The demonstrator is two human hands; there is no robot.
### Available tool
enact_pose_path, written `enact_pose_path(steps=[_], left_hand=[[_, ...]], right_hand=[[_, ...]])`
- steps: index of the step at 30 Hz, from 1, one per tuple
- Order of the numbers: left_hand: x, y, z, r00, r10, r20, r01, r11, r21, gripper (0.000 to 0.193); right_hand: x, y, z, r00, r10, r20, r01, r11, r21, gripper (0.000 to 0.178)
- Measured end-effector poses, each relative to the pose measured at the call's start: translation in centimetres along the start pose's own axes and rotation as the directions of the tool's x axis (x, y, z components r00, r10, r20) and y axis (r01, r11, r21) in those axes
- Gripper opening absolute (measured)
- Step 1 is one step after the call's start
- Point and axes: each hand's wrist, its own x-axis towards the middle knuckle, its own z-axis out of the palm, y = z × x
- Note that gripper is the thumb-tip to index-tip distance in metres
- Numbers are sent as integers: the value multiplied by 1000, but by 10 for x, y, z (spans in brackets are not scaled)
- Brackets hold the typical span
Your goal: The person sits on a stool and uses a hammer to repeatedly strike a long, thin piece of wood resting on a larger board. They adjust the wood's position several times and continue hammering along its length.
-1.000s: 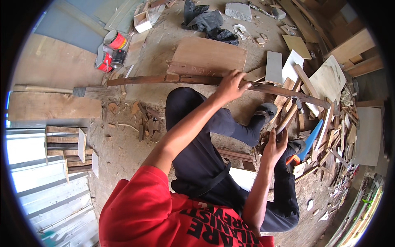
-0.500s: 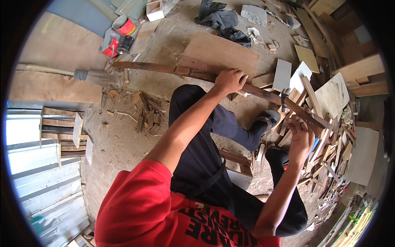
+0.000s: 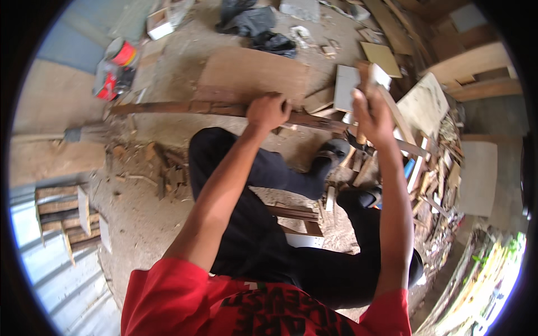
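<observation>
A long, narrow, reddish-brown wooden beam [image 3: 162,107] lies crosswise above my legs. My left hand [image 3: 268,111] is closed around the beam near its middle. My right hand [image 3: 374,117] is raised over the beam's right part, thumb and fingers closed about a brown wooden piece [image 3: 367,75] that sticks up above them. That piece is smeared by motion, so its exact kind cannot be made out. Below the hand, a dark curved metal part [image 3: 360,144] sits at the beam. My bent knees are under the beam.
A plywood sheet [image 3: 252,73] lies beyond the beam. Offcuts and boards [image 3: 428,185] are heaped at the right. Paint cans [image 3: 120,53], a broom [image 3: 73,134] and a black plastic bag [image 3: 246,19] lie around. Small wood scraps [image 3: 168,168] litter the floor at left.
My right hand has risen from beneath the beam's right end to above it, now with the brown wooden piece. My left hand keeps its hold. The whole view has shifted.
</observation>
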Motion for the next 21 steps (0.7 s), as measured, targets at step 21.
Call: enact_pose_path(steps=[21], left_hand=[[-4, -9, 7, 994, -89, 56, 88, 996, 16, 28]], right_hand=[[36, 2, 105, 882, -226, 413, 276, 959, -66, 27]])
